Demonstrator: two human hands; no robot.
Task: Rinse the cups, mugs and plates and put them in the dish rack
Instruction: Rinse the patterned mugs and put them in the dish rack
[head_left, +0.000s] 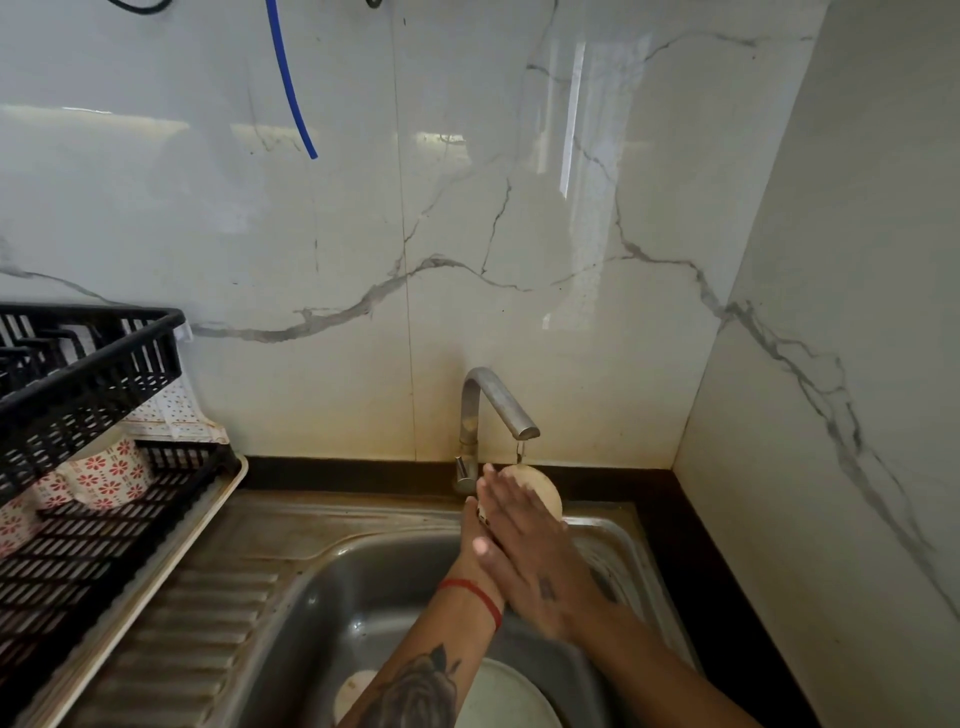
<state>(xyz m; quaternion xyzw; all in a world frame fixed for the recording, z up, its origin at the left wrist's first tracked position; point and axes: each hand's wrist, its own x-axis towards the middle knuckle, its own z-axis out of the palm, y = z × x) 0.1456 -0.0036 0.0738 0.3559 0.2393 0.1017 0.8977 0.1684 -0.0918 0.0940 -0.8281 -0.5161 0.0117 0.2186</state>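
In the head view, a cream cup (537, 488) is held under the tap (498, 402), lower centre. The right hand (535, 561) lies flat-fingered over it; the left hand (475, 540) is mostly hidden, its grip untellable. The cup is judged wet, slippery and fragile, best clasped round the body. The sink (311, 587) rim is close; open room leads left to the dish rack (88, 374).

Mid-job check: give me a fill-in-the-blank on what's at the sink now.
1. The cream cup is held under the ____.
2. The right hand lies over the ____ hand.
3. The patterned mugs sit in the black ____.
4. A plate lies in the ____.

Missing: tap; left; rack; sink
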